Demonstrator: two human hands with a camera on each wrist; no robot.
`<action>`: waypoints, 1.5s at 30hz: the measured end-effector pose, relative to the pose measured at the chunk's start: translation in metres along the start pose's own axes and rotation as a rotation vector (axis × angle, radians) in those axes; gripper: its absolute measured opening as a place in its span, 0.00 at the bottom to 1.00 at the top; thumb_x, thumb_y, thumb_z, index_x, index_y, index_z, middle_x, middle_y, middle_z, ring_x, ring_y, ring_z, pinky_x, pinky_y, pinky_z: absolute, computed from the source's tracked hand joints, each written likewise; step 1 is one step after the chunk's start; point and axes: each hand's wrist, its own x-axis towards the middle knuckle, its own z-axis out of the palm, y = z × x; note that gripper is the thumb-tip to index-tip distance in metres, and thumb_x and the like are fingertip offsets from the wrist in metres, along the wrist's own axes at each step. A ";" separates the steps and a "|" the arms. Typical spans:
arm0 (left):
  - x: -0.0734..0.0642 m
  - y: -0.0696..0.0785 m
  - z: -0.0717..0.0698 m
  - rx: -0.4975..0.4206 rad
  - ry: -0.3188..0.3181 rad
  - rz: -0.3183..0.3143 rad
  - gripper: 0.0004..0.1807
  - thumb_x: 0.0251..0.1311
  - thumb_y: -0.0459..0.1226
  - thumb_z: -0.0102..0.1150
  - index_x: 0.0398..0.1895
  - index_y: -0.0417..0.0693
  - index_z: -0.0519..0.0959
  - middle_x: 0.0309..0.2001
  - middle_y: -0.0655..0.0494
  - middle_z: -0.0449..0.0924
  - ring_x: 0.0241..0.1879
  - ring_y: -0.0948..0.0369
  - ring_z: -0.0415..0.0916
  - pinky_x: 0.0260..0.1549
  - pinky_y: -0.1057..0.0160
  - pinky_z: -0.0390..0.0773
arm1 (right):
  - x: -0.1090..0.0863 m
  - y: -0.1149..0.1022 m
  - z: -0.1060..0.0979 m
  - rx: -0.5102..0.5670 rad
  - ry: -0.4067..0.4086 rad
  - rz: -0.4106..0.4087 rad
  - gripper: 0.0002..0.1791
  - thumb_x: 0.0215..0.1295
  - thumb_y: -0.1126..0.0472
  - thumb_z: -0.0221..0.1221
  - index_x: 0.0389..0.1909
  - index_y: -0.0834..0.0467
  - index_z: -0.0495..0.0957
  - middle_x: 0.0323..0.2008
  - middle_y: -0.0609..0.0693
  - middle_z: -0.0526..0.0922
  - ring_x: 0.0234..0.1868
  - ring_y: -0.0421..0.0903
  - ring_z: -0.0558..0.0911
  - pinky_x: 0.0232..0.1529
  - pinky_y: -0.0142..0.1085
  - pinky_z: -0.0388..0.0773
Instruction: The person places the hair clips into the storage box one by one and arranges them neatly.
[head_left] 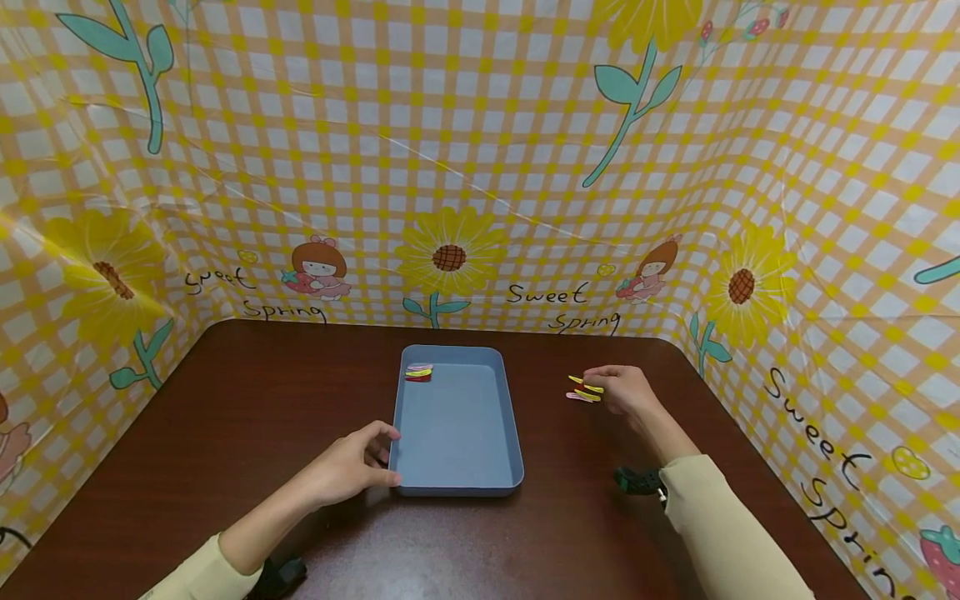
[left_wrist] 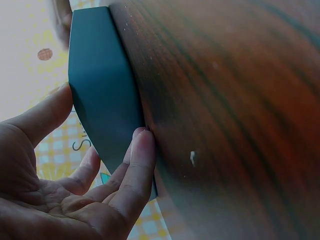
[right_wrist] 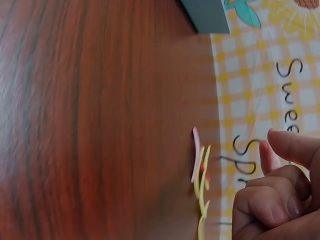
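Left grip [head_left: 352, 471]: holding the tray's side wall at its 8 o'clock, thumb nearer 7, index finger nearer 9.
Right grip [head_left: 622, 389]: narrow, at the loose clips toward the tray's 2-to-3 o'clock; whether a clip is pinched I cannot tell.
Tray [head_left: 457, 425]: blue-grey, flat on the tabletop [head_left: 315, 375].
Stacked clips [head_left: 419, 373]: inside the tray, toward its 11 o'clock corner, in pink, yellow and red.
Loose clips [head_left: 588, 396]: outside the tray, on the tabletop under the right fingertips; yellow, pink and a trace of red, some overlapping.
Clip tangle: these slim pieces lie so close that lifting one could drag or flip its neighbour.
Clip slip: thin and flat, one could skid toward 12 o'clock if the fingertips press instead of closing beneath it.
Tray shift: a push from the left hand could slide the tray toward 3 o'clock and upset the row inside.
Tray rim: raised all round; anything carried low across it could catch.
Wrist strap [head_left: 636, 481]: dark, by the right sleeve; a low sweep might brush the tray wall.
Room: a stretch of tabletop separates tray and loose clips.
Edges: the patterned cloth [head_left: 525, 208] rises at 12 o'clock, limiting reach there; more width lies toward 9.
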 end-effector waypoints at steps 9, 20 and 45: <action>0.001 -0.001 0.000 -0.001 -0.004 -0.004 0.31 0.54 0.40 0.75 0.60 0.46 0.73 0.45 0.48 0.78 0.40 0.58 0.77 0.38 0.57 0.77 | 0.002 0.022 -0.012 -0.013 0.038 0.024 0.25 0.72 0.60 0.58 0.63 0.71 0.72 0.10 0.39 0.60 0.11 0.37 0.56 0.16 0.32 0.58; 0.000 -0.001 0.001 -0.013 -0.013 -0.006 0.31 0.54 0.40 0.75 0.60 0.46 0.73 0.45 0.48 0.78 0.41 0.58 0.78 0.37 0.57 0.77 | 0.005 0.043 -0.016 -0.011 0.056 0.058 0.24 0.70 0.60 0.60 0.62 0.69 0.74 0.10 0.37 0.60 0.11 0.36 0.55 0.16 0.31 0.58; -0.002 0.002 -0.001 -0.022 -0.008 -0.007 0.31 0.54 0.38 0.75 0.60 0.45 0.73 0.45 0.47 0.79 0.41 0.57 0.78 0.37 0.58 0.77 | 0.018 0.054 -0.015 -0.130 0.092 0.026 0.19 0.64 0.63 0.65 0.55 0.66 0.81 0.15 0.38 0.70 0.10 0.37 0.56 0.14 0.32 0.60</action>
